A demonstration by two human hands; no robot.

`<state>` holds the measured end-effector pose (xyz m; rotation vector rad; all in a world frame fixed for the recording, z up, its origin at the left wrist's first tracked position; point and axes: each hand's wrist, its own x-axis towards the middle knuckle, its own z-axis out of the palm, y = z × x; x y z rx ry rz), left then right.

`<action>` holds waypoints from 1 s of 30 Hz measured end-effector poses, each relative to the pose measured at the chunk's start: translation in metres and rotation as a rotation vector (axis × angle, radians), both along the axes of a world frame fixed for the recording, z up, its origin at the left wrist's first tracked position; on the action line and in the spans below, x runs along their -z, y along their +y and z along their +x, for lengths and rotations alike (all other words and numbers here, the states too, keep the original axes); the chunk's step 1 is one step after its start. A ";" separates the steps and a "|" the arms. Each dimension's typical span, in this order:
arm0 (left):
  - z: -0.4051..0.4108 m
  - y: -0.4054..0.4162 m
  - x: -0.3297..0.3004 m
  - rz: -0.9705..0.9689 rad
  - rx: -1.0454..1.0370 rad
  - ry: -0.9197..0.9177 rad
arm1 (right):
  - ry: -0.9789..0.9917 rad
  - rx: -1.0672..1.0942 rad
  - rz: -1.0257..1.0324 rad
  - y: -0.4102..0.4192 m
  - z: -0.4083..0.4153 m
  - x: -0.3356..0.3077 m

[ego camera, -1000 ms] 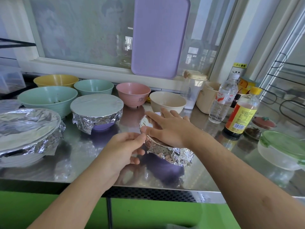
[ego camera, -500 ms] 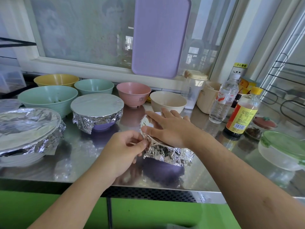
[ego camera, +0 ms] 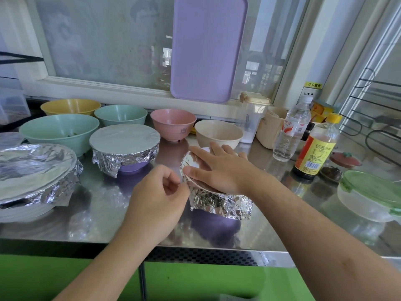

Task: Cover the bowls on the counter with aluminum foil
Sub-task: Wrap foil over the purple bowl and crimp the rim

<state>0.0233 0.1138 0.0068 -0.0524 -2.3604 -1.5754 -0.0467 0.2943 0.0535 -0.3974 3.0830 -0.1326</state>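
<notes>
My right hand [ego camera: 219,170] lies flat atop the foil-covered bowl [ego camera: 219,203] at the worktop [ego camera: 97,213] centre; its foil skirt is crinkled and shiny. At nine o'clock, my left hand [ego camera: 158,198] pinches its edge.

Foil-wrapped bowl [ego camera: 219,203] at counter [ego camera: 104,211] front; second wrapped bowl [ego camera: 124,152] left; open bowls [ego camera: 218,133] behind.

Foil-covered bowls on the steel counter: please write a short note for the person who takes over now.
Right hand lies flat on the small foil-wrapped bowl, holding it.
Left hand pinches the foil at its left rim.
Done: large foil-covered bowl and foil-covered purple bowl.
Left: finish this one, then the two green, yellow, pink and cream bowls.
</notes>
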 end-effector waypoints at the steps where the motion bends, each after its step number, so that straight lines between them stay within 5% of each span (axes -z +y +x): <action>1: 0.002 0.002 -0.005 0.089 0.061 -0.026 | 0.002 0.002 -0.003 0.000 0.000 0.000; 6: -0.004 0.020 -0.011 0.351 0.193 -0.275 | -0.022 0.006 -0.001 -0.001 0.001 0.000; 12: -0.005 0.021 -0.007 0.518 0.221 -0.320 | -0.015 0.003 -0.003 0.000 0.001 -0.001; 16: 0.002 0.016 -0.004 -0.132 0.023 0.010 | -0.011 -0.006 -0.001 -0.001 0.001 -0.002; 20: -0.009 0.022 -0.013 -0.362 -0.008 0.389 | 0.003 -0.021 0.008 0.002 0.000 -0.001; 24: -0.020 0.040 -0.028 -0.466 0.180 0.188 | 0.053 -0.130 0.082 0.010 -0.004 0.000; 30: -0.020 0.037 -0.029 -0.728 0.288 -0.041 | 0.137 -0.191 -0.115 0.043 0.001 0.003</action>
